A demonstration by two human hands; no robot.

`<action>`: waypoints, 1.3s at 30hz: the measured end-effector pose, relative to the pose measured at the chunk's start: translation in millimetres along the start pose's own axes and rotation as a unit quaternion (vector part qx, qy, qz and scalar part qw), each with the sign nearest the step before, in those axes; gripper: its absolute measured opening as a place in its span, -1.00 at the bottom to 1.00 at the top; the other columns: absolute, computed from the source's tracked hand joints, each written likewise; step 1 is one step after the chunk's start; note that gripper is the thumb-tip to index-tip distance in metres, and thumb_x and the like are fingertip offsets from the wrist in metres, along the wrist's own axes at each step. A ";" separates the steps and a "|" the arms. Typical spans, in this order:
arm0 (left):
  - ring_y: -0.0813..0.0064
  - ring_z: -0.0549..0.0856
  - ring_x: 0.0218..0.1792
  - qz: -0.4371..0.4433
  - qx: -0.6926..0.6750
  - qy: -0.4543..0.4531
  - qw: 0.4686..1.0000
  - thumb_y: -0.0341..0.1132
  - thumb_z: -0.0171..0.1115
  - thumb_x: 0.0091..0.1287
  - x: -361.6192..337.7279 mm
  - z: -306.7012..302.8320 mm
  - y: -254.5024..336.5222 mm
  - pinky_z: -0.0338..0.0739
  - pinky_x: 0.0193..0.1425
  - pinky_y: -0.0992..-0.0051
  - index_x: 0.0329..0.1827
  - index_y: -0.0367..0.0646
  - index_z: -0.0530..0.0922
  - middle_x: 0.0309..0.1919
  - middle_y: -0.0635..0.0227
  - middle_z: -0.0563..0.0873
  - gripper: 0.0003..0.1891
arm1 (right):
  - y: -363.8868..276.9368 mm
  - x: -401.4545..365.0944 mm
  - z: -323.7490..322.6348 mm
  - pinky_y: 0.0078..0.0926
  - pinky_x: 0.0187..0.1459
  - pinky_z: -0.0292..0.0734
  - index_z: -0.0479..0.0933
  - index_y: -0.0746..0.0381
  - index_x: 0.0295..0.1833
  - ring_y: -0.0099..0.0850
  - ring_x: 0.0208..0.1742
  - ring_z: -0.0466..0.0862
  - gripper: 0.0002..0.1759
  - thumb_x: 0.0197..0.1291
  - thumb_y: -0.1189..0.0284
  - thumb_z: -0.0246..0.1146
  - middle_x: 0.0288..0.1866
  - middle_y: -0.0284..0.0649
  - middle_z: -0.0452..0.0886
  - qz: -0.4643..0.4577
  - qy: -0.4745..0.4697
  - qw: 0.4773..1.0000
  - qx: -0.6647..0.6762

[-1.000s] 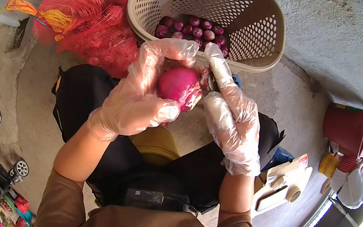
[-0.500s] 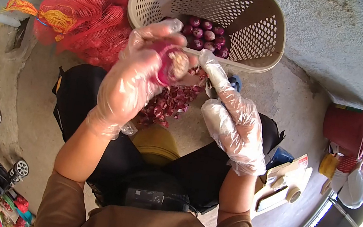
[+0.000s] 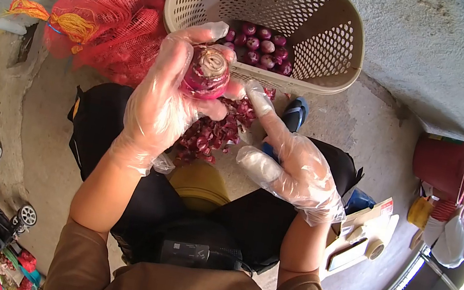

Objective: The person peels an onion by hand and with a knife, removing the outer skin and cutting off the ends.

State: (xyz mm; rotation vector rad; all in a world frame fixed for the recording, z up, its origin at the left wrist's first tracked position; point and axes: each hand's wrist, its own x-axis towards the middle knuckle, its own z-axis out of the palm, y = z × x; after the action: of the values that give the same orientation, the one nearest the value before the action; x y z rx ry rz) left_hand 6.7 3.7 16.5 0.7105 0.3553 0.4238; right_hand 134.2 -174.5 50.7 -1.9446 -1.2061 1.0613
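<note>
My left hand [image 3: 158, 85], in a clear plastic glove, is closed around a red onion [image 3: 207, 72]. The onion's pale, ringed end faces me, and its purple side shows between the fingers. To its right is my gloved right hand [image 3: 296, 169], with forefinger and thumb stretched wide apart. The forefinger tip points up close to the onion; the other fingers are mostly hidden. A bit of blue shows between that thumb and forefinger, and I cannot tell whether it is held. Under the hands lies a heap of red onion skins [image 3: 212, 135] on the floor.
A beige perforated basket [image 3: 345, 84] with several peeled red onions [image 3: 266, 47] stands ahead. Red mesh sacks [image 3: 100, 10] sit left of it. A yellow pail [image 3: 197, 182] is between my knees, a dark slipper [image 3: 294, 114] beyond my right hand. Cardboard [image 3: 365, 234] lies at right.
My left hand has turned the onion so its ringed end points more upward. My right hand has drawn back slightly, with thumb and forefinger wider apart, uncovering more of the slipper.
</note>
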 end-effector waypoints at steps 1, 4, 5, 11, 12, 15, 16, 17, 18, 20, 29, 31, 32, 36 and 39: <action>0.19 0.73 -0.19 0.002 0.004 0.001 1.000 0.03 -0.15 0.59 -0.2 0.4 0.0 0.58 -0.41 0.55 0.32 -0.14 0.37 0.12 0.06 0.61 -0.52 | -0.3 0.0 -1.1 -0.25 0.02 0.54 0.06 0.27 0.58 0.05 -0.05 0.70 -0.12 0.30 0.17 0.29 -0.05 0.19 0.67 -0.012 0.005 1.000 0.025; 0.32 0.70 -0.33 -0.012 -0.006 -0.019 1.000 0.06 -0.16 0.59 -1.0 -5.2 1.5 0.51 -0.55 0.64 0.31 -0.14 0.37 0.10 0.04 0.61 -0.51 | 3.4 1.2 -0.4 -0.28 0.07 0.53 0.08 0.25 0.58 0.03 0.03 0.68 -0.16 0.29 0.25 0.28 0.22 0.15 0.55 -0.083 0.062 0.994 0.017; 0.35 0.67 -0.36 -0.012 -0.016 -0.028 0.999 0.06 -0.15 0.59 -1.2 -6.1 0.4 0.50 -0.53 0.63 0.30 -0.14 0.37 0.10 0.04 0.61 -0.51 | 2.9 1.0 -0.5 -0.29 0.09 0.53 0.09 0.25 0.58 0.02 0.07 0.67 -0.17 0.28 0.28 0.27 0.31 0.13 0.50 -0.090 0.075 0.993 0.027; 0.48 0.60 -0.29 -0.029 0.049 -0.039 0.998 0.03 -0.08 0.57 -5.6 -1.0 -6.0 0.54 -0.30 0.52 0.31 -0.13 0.32 0.13 0.13 0.57 -0.54 | -3.4 2.2 8.9 -0.28 0.15 0.52 0.10 0.24 0.58 0.03 0.16 0.64 -0.19 0.24 0.43 0.24 0.43 0.05 0.42 -0.119 0.132 0.983 0.054; 0.50 0.59 -0.23 -0.039 0.039 -0.037 0.998 0.01 -0.05 0.56 -6.8 1.9 -6.5 0.54 -0.23 0.51 0.31 -0.17 0.30 0.11 0.17 0.55 -0.53 | -3.1 2.8 11.6 -0.26 0.11 0.54 0.10 0.24 0.58 0.05 0.11 0.65 -0.19 0.25 0.44 0.24 0.40 0.07 0.44 -0.129 0.138 0.981 0.039; 0.57 0.57 -0.07 -0.069 0.009 -0.029 0.997 -0.07 0.03 0.54 -9.5 12.1 -7.0 0.56 -0.04 0.49 0.33 -0.29 0.23 0.06 0.29 0.50 -0.49 | -5.7 3.0 15.9 -0.23 0.06 0.57 0.09 0.25 0.58 0.08 0.05 0.67 -0.19 0.26 0.45 0.25 0.32 0.12 0.50 -0.123 0.129 0.983 0.043; 0.58 0.55 -0.02 -0.065 0.013 -0.034 0.997 -0.06 0.07 0.53 -9.7 12.5 -8.5 0.53 0.04 0.49 0.34 -0.27 0.24 0.09 0.30 0.49 -0.47 | -4.1 3.2 17.3 -0.22 0.04 0.57 0.08 0.25 0.58 0.09 0.03 0.67 -0.18 0.27 0.41 0.25 0.29 0.14 0.52 -0.123 0.132 0.982 0.046; 0.51 0.55 0.06 -0.046 0.068 -0.047 0.996 -0.02 0.05 0.52 -8.9 8.5 -10.1 0.53 0.11 0.45 0.36 -0.24 0.22 0.15 0.26 0.49 -0.45 | -2.5 3.4 18.6 -0.20 0.03 0.57 0.07 0.25 0.59 0.10 0.01 0.67 -0.18 0.28 0.38 0.26 0.25 0.16 0.54 -0.123 0.135 0.982 0.050; 0.43 0.56 0.13 -0.026 0.123 -0.060 0.990 0.01 0.04 0.52 -7.0 2.8 -11.0 0.52 0.17 0.40 0.38 -0.22 0.20 0.21 0.22 0.48 -0.43 | -2.4 3.7 18.1 -0.20 0.03 0.57 0.06 0.25 0.59 0.10 0.01 0.67 -0.17 0.28 0.36 0.26 0.25 0.17 0.54 -0.118 0.135 0.982 0.055; 0.37 0.55 0.21 0.006 0.192 -0.074 0.979 0.05 0.04 0.51 -6.3 -0.5 -12.4 0.49 0.26 0.36 0.40 -0.21 0.18 0.27 0.19 0.47 -0.39 | -1.9 3.6 17.1 -0.19 0.02 0.58 0.04 0.24 0.59 0.10 0.01 0.67 -0.16 0.29 0.32 0.26 0.25 0.17 0.53 -0.112 0.135 0.983 0.059; 0.47 0.46 0.22 0.087 0.295 -0.086 0.947 0.01 0.10 0.49 -6.8 1.9 -18.8 0.35 0.36 0.38 0.38 -0.20 0.21 0.21 0.22 0.48 -0.41 | -1.0 3.1 18.5 -0.15 -0.04 0.58 0.00 0.22 0.61 0.09 -0.08 0.69 -0.14 0.31 0.30 0.24 0.20 0.15 0.57 -0.104 0.121 0.986 0.051; 0.58 0.45 0.13 0.081 0.261 -0.078 0.959 -0.07 0.17 0.49 -7.3 2.9 -19.2 0.35 0.29 0.49 0.34 -0.14 0.27 0.17 0.33 0.47 -0.49 | -1.4 2.9 17.0 -0.19 -0.04 0.59 0.01 0.22 0.61 0.08 -0.10 0.70 -0.15 0.31 0.32 0.25 0.20 0.15 0.58 -0.102 0.117 0.987 0.052; 0.59 0.46 0.11 0.057 0.250 -0.074 0.964 -0.05 0.16 0.49 -7.8 2.8 -17.2 0.36 0.27 0.50 0.34 -0.13 0.28 0.15 0.34 0.49 -0.49 | -2.1 2.1 15.6 -0.21 -0.03 0.58 0.03 0.22 0.60 0.07 -0.09 0.70 -0.16 0.31 0.33 0.25 0.21 0.14 0.57 -0.101 0.110 0.987 0.061; 0.64 0.52 -0.01 0.003 0.222 -0.053 0.974 0.01 0.10 0.51 -10.3 8.6 -7.9 0.41 0.18 0.57 0.33 -0.10 0.32 0.05 0.39 0.55 -0.51 | -2.0 1.5 12.1 -0.31 0.04 0.56 0.08 0.23 0.60 0.00 -0.02 0.71 -0.20 0.32 0.37 0.24 0.25 0.11 0.55 -0.119 0.098 0.984 0.093; 0.68 0.54 -0.10 -0.014 0.219 -0.046 0.975 0.04 0.03 0.54 -10.6 12.0 -4.9 0.46 0.08 0.61 0.32 -0.12 0.33 -0.02 0.42 0.58 -0.51 | -4.5 0.3 9.3 -0.36 0.10 0.53 0.10 0.24 0.59 -0.03 0.05 0.69 -0.23 0.33 0.41 0.23 0.27 0.08 0.55 -0.124 0.088 0.980 0.126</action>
State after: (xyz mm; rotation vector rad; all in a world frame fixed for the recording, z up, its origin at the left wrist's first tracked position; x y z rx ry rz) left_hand 4.3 -11.4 23.4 1.1500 0.3745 0.2842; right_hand 124.3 -171.6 49.7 -1.6097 -1.1217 0.8494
